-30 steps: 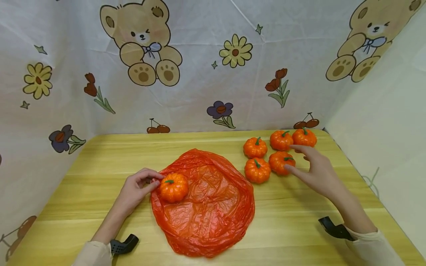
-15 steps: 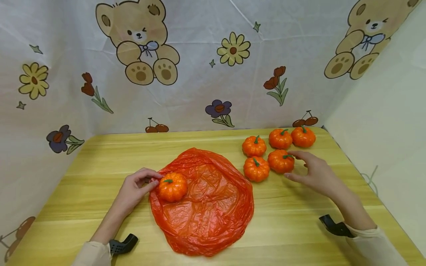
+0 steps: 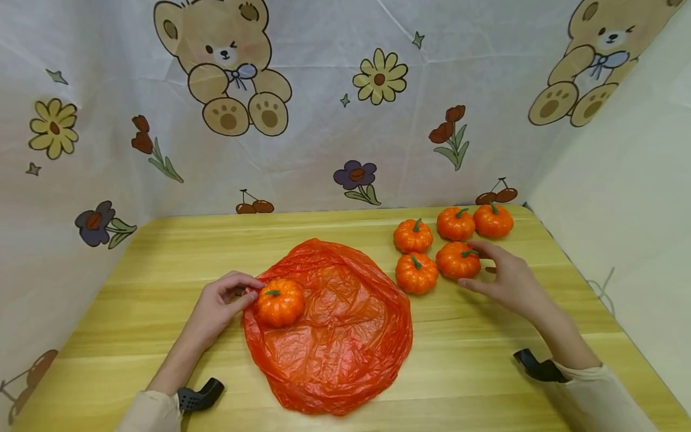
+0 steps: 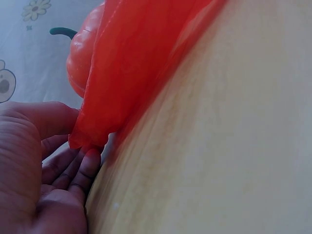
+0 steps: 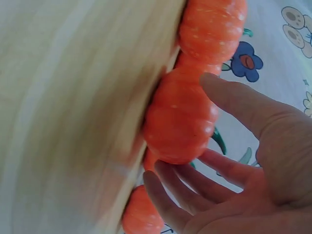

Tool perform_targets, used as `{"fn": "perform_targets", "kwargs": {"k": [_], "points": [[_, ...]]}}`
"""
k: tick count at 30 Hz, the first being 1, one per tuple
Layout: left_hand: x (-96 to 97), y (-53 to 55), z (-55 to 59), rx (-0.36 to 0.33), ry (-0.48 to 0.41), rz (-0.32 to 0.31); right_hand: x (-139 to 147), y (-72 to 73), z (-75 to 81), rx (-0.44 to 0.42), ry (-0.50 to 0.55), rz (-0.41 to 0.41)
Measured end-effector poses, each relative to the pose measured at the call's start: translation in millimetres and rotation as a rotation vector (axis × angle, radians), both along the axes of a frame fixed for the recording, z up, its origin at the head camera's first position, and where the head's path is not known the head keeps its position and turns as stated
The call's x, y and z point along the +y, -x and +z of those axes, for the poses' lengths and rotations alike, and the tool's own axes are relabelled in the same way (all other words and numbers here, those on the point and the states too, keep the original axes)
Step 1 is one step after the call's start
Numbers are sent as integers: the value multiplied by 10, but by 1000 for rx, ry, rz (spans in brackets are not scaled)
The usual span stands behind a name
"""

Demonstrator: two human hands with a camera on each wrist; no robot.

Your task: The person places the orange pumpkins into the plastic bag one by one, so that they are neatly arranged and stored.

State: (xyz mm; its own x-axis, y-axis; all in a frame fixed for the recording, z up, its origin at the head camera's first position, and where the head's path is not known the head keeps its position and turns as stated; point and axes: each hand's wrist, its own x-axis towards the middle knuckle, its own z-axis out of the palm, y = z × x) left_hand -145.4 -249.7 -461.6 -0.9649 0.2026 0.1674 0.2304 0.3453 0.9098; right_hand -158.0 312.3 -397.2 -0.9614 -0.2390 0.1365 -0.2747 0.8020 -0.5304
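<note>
My left hand (image 3: 216,307) pinches the left rim of a red plastic bag (image 3: 345,354), spread wide on the table. One small orange toy pumpkin (image 3: 283,306) with a green stem sits inside, by that rim. In the left wrist view, the bag's edge (image 4: 122,73) passes between thumb and fingers, partly hiding the pumpkin. At the right, my right hand (image 3: 513,282) has its thumb and fingers around another toy pumpkin (image 3: 456,263), nearest it in a cluster. The right wrist view shows the thumb at one side of this pumpkin (image 5: 180,119) and the fingers at the other.
Several more toy pumpkins, such as the front left one (image 3: 416,276) and the far right one (image 3: 493,223), stand close together at the back right. A patterned cloth (image 3: 302,120) hangs behind the wooden table (image 3: 459,372). A white wall borders the right side.
My right hand has lowered and closed in around the nearest pumpkin, which has turned slightly. The left hand has kept its hold on the bag's rim.
</note>
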Motion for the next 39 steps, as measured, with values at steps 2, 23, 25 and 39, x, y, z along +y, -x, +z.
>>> {"fn": "perform_targets", "kwargs": {"k": [2,23,25,39], "points": [[-1,5,4,-2,-2,-1,1,12,-32,12,18,-5],[-4,5,26,1,0,-6,4,42,-143,34,82,-30],[-6,8,23,2,1,-7,3,36,-137,48,86,-35],[-5,-1,28,6,10,-4,-3,31,-100,-32,16,-3]]}}
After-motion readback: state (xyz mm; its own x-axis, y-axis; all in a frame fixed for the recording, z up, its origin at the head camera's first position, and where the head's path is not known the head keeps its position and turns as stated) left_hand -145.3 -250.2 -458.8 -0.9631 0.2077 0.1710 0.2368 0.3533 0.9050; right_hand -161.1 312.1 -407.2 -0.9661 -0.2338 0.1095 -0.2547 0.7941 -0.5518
